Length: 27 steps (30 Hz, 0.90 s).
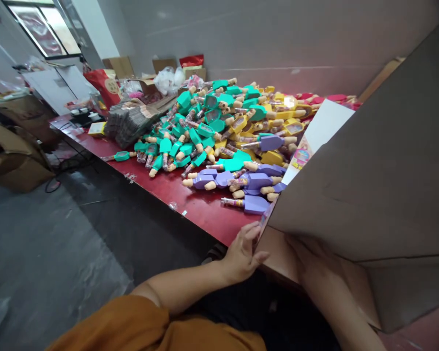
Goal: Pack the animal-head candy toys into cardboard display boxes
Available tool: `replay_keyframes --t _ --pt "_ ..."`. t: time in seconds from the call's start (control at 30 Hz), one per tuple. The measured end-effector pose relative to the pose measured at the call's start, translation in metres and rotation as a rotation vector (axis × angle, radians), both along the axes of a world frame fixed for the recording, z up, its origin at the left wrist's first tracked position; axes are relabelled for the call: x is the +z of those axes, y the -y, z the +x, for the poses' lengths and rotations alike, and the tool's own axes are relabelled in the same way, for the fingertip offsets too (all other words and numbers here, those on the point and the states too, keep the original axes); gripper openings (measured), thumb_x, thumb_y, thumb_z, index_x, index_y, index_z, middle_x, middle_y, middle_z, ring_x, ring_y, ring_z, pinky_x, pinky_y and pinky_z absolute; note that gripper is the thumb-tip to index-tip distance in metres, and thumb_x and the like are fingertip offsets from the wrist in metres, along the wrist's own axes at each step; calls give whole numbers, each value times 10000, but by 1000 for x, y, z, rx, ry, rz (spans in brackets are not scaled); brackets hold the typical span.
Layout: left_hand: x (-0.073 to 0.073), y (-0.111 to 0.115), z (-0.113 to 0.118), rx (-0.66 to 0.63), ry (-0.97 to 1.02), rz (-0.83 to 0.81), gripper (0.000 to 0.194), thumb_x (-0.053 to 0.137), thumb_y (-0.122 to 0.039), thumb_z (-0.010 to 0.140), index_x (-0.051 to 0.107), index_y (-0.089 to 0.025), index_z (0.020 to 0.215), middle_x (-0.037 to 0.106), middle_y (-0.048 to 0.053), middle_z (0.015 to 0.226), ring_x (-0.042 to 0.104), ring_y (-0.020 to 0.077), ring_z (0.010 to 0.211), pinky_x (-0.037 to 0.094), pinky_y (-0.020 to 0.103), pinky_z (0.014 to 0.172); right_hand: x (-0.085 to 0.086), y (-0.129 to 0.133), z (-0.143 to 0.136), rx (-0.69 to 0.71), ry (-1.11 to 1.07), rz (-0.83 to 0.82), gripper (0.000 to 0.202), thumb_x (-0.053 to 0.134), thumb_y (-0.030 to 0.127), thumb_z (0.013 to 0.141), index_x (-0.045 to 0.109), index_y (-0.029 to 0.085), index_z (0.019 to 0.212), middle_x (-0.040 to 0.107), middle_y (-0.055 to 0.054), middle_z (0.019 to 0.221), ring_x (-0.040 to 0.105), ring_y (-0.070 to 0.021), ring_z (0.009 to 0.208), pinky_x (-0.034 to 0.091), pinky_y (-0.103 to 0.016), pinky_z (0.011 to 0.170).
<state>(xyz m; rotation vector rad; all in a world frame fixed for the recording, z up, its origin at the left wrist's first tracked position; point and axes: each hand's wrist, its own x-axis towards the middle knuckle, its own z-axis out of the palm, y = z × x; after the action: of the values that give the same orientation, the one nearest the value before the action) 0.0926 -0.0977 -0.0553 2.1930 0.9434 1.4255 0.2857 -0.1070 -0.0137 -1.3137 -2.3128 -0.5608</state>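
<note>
My left hand (244, 253) is at the table's front edge, its fingertips against the side of a large brown cardboard box (369, 170). Its thumb stands apart from the fingers, and I see nothing gripped. My right hand (310, 256) reaches over the box's near lower part; its fingers are blurred and shaded, so their hold is unclear. Behind the box's left edge a white printed card or carton (327, 124) sticks up. Closest to my left hand lies a purple shovel-shaped toy (256, 204) with a clear tube of small pieces.
Teal toys (205, 129), yellow toys (278, 114) and red ones (336, 98) are heaped across the red table (201, 209). A stack of folded cardboard (131, 119) and a red bag (103, 87) stand further left. Open cartons (18, 151) sit on the floor.
</note>
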Motion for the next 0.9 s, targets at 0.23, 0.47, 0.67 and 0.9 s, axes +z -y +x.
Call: replay_keyframes --t 0.23,0.47,0.67,0.9 --pt "59 -86 -131 711 -61 -66 227 376 -279 925 493 -155 1075 549 152 1153 508 241 1160 422 434 1003 -11 -1 7 -62 -202 -30 314 397 275 889 686 176 965 674 -98 911 619 -229 809 523 -385 720" --pt "96 -176 -233 1092 -123 -376 206 531 -117 812 512 -118 1017 538 194 1185 427 300 1243 280 456 1084 -8 -5 9 17 -168 50 326 387 278 894 681 138 908 676 -106 853 632 -228 755 532 -372 672" --pt "106 -212 -228 1116 -38 -612 350 662 -67 695 514 -100 1010 558 172 1169 489 307 1177 344 464 1022 -16 -3 13 -49 -179 -3 280 418 274 863 685 195 898 690 -74 864 646 -220 777 539 -368 698" --pt "136 -175 -206 1027 267 -518 68 457 -205 882 465 -152 924 591 69 886 610 171 853 493 287 786 -10 0 9 -6 -261 2 234 427 280 882 646 202 911 684 -70 855 642 -223 763 538 -373 684"
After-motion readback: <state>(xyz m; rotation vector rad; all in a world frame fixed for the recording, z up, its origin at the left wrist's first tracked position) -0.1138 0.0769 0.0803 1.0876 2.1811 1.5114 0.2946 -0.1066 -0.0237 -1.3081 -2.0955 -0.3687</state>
